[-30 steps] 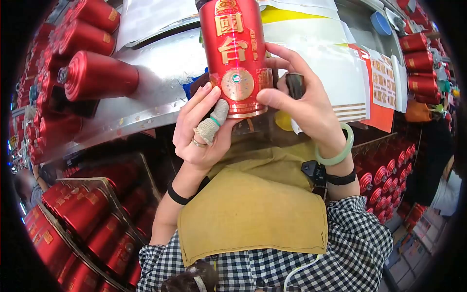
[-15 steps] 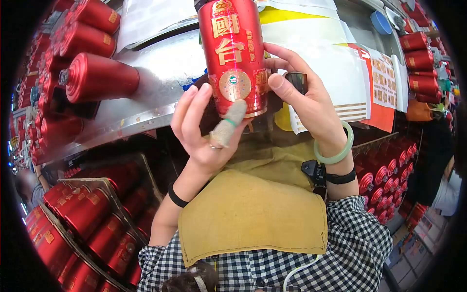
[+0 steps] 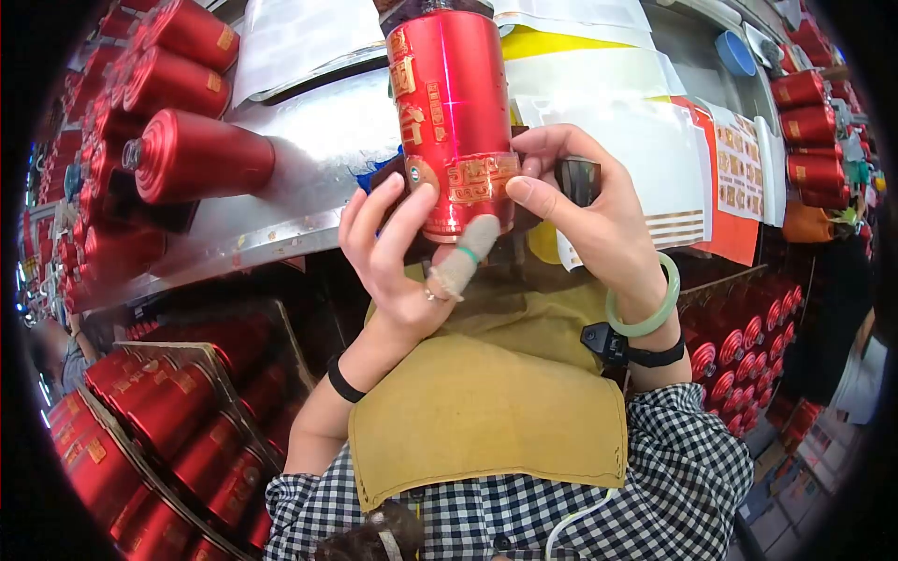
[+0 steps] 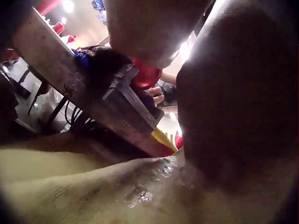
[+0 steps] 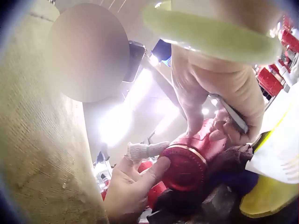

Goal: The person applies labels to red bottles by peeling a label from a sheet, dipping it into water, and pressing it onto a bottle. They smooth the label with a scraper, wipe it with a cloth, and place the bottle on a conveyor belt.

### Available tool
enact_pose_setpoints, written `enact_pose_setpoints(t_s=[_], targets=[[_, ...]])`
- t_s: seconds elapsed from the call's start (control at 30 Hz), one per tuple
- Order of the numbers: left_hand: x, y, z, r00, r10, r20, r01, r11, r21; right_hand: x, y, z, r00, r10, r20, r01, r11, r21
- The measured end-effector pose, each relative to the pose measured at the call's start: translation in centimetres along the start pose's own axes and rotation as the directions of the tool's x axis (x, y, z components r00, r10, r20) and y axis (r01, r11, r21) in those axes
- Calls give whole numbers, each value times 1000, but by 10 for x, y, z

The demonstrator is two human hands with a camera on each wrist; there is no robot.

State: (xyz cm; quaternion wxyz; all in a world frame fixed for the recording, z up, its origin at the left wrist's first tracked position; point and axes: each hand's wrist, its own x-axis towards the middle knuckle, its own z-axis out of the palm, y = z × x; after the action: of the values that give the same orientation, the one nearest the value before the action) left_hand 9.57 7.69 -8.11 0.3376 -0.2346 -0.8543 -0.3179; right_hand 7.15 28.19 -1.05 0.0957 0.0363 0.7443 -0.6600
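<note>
A red bottle (image 3: pixel 468 112) with gold characters lies with its base toward the person. Near that base, the left hand (image 3: pixel 398 257) pinches it between thumb and a finger in a grey fabric sleeve (image 3: pixel 472 248); the other fingers are spread. The right wrist view shows the left thumb on the round red base (image 5: pixel 184 170). At the bottle's right side, the right hand (image 3: pixel 599 206) touches the edge beside a gold patterned label (image 3: pixel 482 178) with its thumb. A dark tool (image 3: pixel 578 179) is held within its curled fingers. Both wrist views are partly blocked by skin.
Another red bottle (image 3: pixel 206 157) lies to the left on the metal table (image 3: pixel 323 112), with many more behind it. White sheets (image 3: pixel 608 122) lie to the right, beside a blue bowl (image 3: pixel 735 53). Crates of red bottles (image 3: pixel 168 402) stand below on both sides.
The bottle has turned, carrying its large characters left and the gold patterned label to the front. The left hand's spread fingers and sleeved finger have shifted; the right thumb has come to the label's edge.
</note>
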Motion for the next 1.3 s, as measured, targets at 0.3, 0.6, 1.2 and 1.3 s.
enact_pose_setpoints(t_s=[0.3,0.6,1.2,1.3], targets=[[17,-10,-4,936,-292,196,348,850,-395,-2,-8,11,989,-146,-7,145,986,-88],[64,-23,-25,630,-505,590,714,76,-696,3,-24,14,999,-45,29,43,997,68],[67,-30,-20,627,-485,610,746,145,-650,3,-9,6,998,-51,-47,51,999,3],[65,-29,-20,619,-496,609,748,136,-650,4,-8,7,998,-24,-52,26,999,37]])
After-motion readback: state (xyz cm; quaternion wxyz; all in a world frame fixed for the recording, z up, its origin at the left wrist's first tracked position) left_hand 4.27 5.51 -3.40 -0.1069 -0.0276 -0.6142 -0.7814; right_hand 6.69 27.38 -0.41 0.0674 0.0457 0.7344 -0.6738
